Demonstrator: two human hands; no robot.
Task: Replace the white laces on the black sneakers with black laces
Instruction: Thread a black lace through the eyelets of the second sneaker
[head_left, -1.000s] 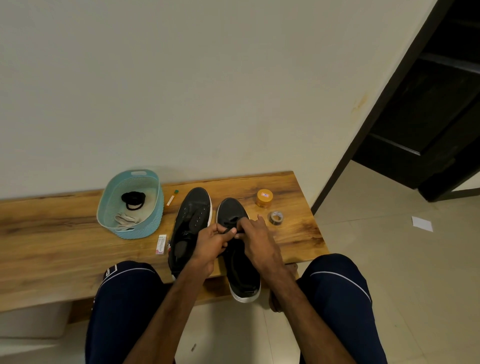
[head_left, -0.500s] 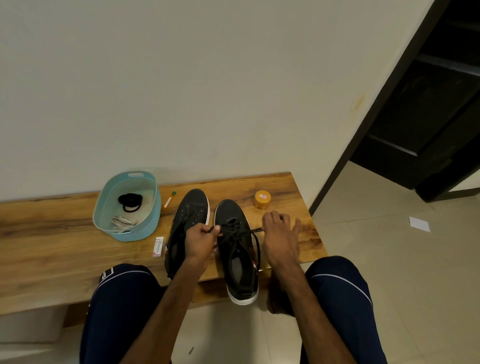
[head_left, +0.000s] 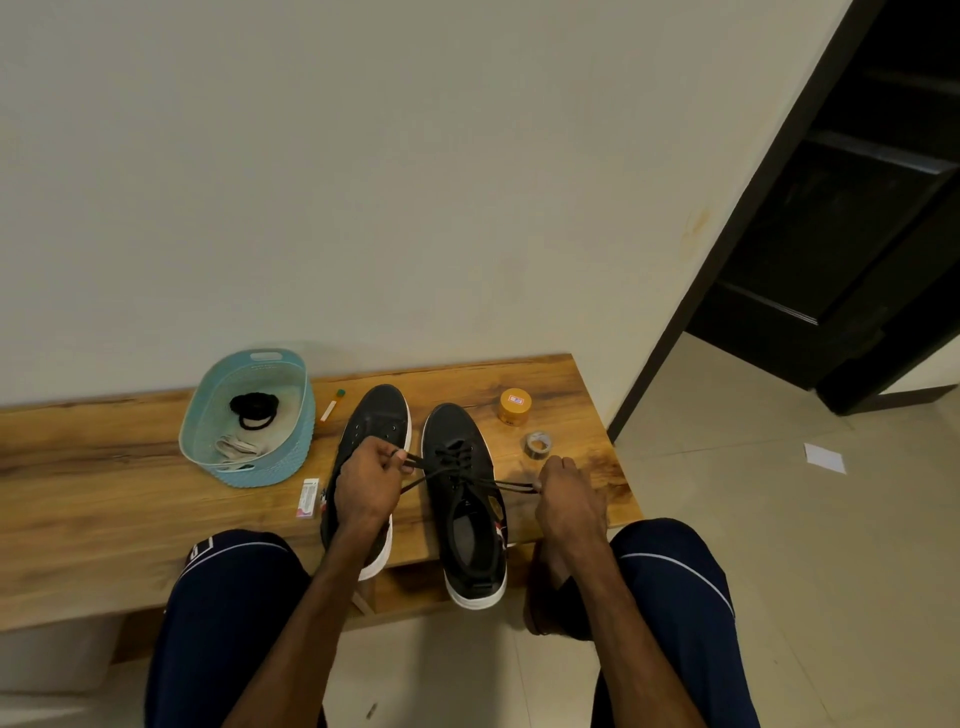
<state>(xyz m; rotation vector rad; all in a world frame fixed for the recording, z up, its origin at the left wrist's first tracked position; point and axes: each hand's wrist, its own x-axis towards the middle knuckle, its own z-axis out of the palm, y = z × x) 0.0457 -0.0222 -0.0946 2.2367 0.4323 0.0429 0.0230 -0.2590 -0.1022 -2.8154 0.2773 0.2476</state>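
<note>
Your left hand (head_left: 366, 488) pinches one end of the black lace (head_left: 457, 461) between thumb and curled fingers, right over the left shoe (head_left: 382, 421), and your wrist hides the middle of that shoe. Your right hand (head_left: 569, 499) is clenched round the other end, out past the right side of the right shoe (head_left: 470, 525) and low over the bench (head_left: 104, 493). The lace runs taut from each hand, the two ends cross above the tongue of the right shoe, and ahead of the crossing it sits threaded through the eyelets in several rows. Both shoes stand side by side on the bench, toes toward the wall, heels hanging over the near edge between your knees. To the left sits the basket (head_left: 208, 415), with a coiled spare lace (head_left: 254, 410) and the white laces (head_left: 234, 449) lying inside it. A small stick (head_left: 332, 405) lies between the basket and the left shoe, and a packet (head_left: 309, 498) lies just beside your left hand. Right of the shoes stands a jar (head_left: 515, 408), with a tape roll (head_left: 538, 445) between it and your right hand. A paper scrap (head_left: 824, 458) lies on the floor, well apart from the bench
</note>
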